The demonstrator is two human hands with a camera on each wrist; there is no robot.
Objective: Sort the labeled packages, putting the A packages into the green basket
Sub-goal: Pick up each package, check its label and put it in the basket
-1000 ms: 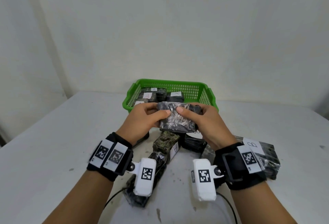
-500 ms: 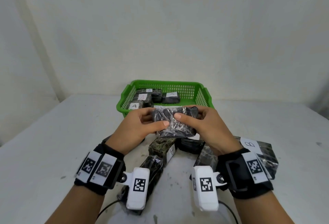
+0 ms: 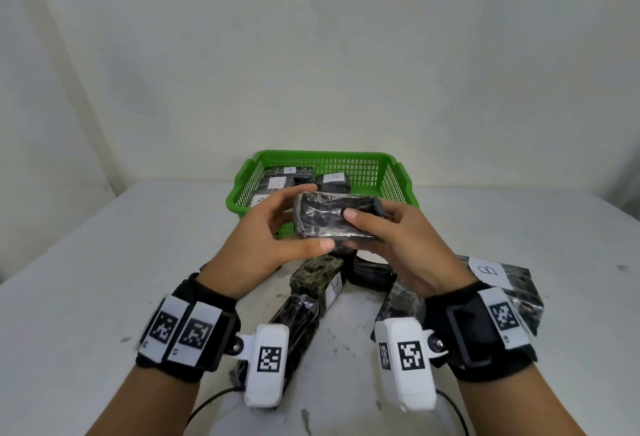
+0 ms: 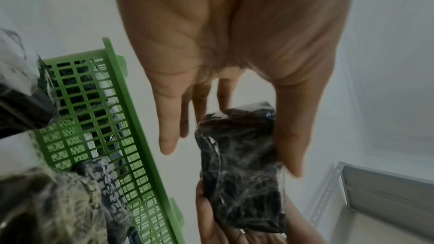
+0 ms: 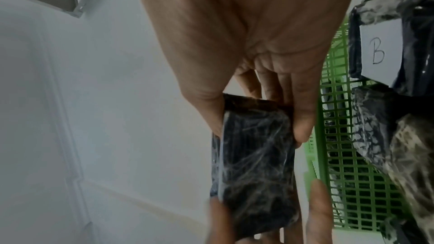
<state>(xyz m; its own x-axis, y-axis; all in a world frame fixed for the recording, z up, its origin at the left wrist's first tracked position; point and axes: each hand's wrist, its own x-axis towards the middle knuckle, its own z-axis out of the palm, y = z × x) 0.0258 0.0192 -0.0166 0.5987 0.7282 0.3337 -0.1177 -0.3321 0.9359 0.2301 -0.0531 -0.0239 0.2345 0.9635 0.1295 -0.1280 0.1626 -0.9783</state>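
The fingers (image 3: 294, 191) of the left hand (image 3: 263, 238) curve over the far top edge of a dark plastic-wrapped package (image 3: 332, 216) while its thumb runs along the near lower edge, so the hand grips the package's left end; in the left wrist view the thumb lies along one side of the wrap and a fingertip touches its far end, the other fingers reaching past it. The package is held in the air between both hands, just in front of the near wall of the green basket (image 3: 398, 172), above the table (image 3: 104, 262). No label shows on the faces turned to the cameras. The right hand (image 3: 405, 245) holds the package's right end, thumb pressed on the near face and fingers wrapped behind it; the right wrist view shows thumb and fingers pinching the end of the wrap from opposite sides. In the basket, toward its left half, lie several wrapped packages with white labels marked A (image 3: 334, 176). On the table below the hands sits a camouflage-patterned package with an A label (image 3: 335, 286) on its side, with other dark packages around it. To the right, beside the right wrist, lies a package labelled B (image 3: 490, 271).
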